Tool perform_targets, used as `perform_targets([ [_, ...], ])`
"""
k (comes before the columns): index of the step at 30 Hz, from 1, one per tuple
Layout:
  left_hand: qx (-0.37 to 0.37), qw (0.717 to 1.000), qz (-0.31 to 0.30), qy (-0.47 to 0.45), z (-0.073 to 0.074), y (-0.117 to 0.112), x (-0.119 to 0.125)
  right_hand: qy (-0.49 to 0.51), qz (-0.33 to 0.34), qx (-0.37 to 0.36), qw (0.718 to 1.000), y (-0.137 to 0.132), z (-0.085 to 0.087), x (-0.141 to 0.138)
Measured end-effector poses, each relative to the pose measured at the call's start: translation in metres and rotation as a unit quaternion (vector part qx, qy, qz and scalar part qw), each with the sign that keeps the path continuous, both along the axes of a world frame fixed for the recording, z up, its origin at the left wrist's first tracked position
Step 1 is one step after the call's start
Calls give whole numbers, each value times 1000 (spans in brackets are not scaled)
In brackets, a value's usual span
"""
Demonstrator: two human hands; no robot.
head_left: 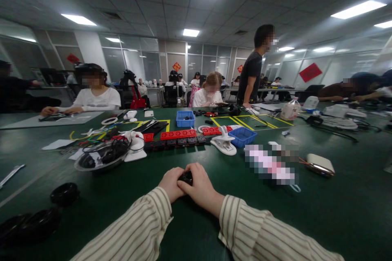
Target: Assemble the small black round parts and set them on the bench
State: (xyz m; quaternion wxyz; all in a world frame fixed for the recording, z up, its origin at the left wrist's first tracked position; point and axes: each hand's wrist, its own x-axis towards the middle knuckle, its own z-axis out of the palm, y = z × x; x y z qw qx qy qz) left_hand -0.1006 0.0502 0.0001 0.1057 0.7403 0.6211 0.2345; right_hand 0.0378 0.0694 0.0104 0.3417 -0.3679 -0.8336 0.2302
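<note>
Both my hands are closed around a small, shiny black object (pixel 187 178) on the green table (pixel 196 228), just ahead of me. My left hand (pixel 172 182) wraps its left side. From the right, my right hand (pixel 200 183) covers it, with the thumb reaching across the front. Only a dark patch shows between the fingers, so its kind and full shape are hidden. To the left lie several glossy black ring-shaped parts, among them a black ring (pixel 64 194) and a larger one (pixel 41 225).
Ahead stand a row of red socket modules (pixel 178 134), blue trays (pixel 185 119), a white clip base (pixel 224 144) and a bowl of cables (pixel 101 157). A wrench (pixel 11 174) lies far left, a power bank (pixel 320 165) right. Other people sit or stand beyond.
</note>
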Motion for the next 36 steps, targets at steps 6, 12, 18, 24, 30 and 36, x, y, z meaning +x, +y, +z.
perform_targets([
  [6, 9, 997, -69, -32, -5, 3, -15, 22, 87, 8, 996, -1, 3, 2],
  [12, 5, 994, -96, -45, -7, 2, -20, 46, 160, 43, 985, -7, 4, 4],
  [18, 5, 996, -94, 8, -6, -2, -15, 18, 118, 48, 992, -7, 5, 4],
  [24, 9, 997, -74, 13, -7, -2, -12, 32, 111, 50, 992, -5, 2, 4],
  [30, 9, 994, -104, -13, -7, -3, -16, 44, 173, 66, 982, -11, 6, 5],
  [36, 16, 992, -124, -7, -15, 2, -22, 60, 206, 95, 972, -18, 12, 9],
])
